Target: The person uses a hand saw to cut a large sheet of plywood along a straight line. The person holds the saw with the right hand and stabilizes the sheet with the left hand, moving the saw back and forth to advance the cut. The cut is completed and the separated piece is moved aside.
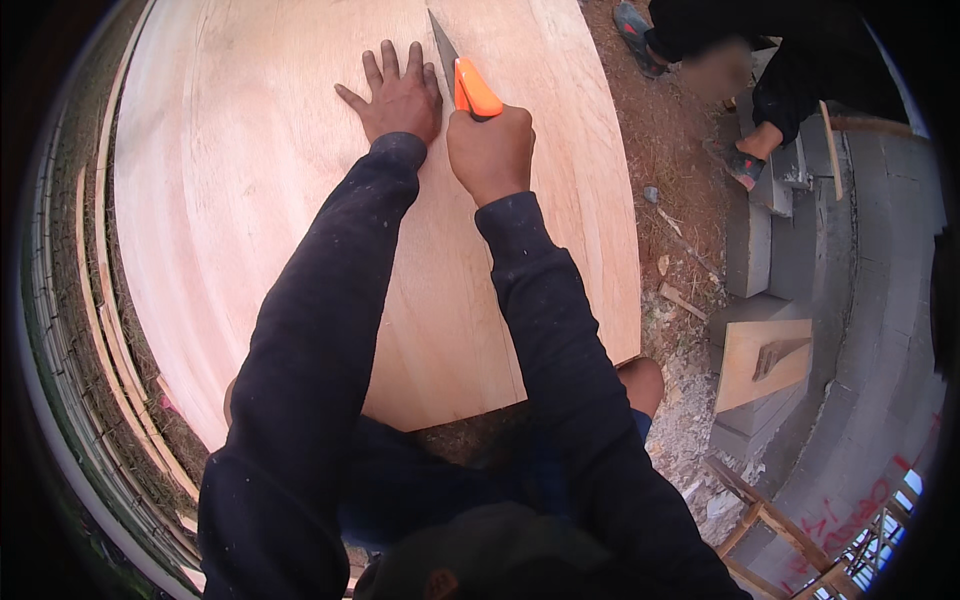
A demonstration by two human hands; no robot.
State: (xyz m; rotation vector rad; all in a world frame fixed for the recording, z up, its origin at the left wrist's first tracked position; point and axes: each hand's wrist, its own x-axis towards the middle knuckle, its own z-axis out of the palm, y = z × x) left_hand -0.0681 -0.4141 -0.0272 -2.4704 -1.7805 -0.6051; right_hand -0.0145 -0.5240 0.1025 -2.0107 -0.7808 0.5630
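A large pale plywood sheet (230, 220) spreads out in front of me and reaches back to my legs. My left hand (402, 100) lies flat on it with the fingers spread, just left of a hand saw. Closed around the orange and black handle of that hand saw (478, 90) is my right hand (492, 152). The saw's narrow grey blade points away from me, over the upper part of the sheet. Whether its teeth have entered the wood, I cannot tell. A thin line runs along the sheet below my right hand.
On the right a person in dark clothes (790, 90) sits by grey blocks (748, 250). A small wooden board with a handle (765, 362) rests on blocks. Long wooden strips (120, 340) lie along the left. A wooden frame (775, 525) stands at the lower right, beside a grey wall.
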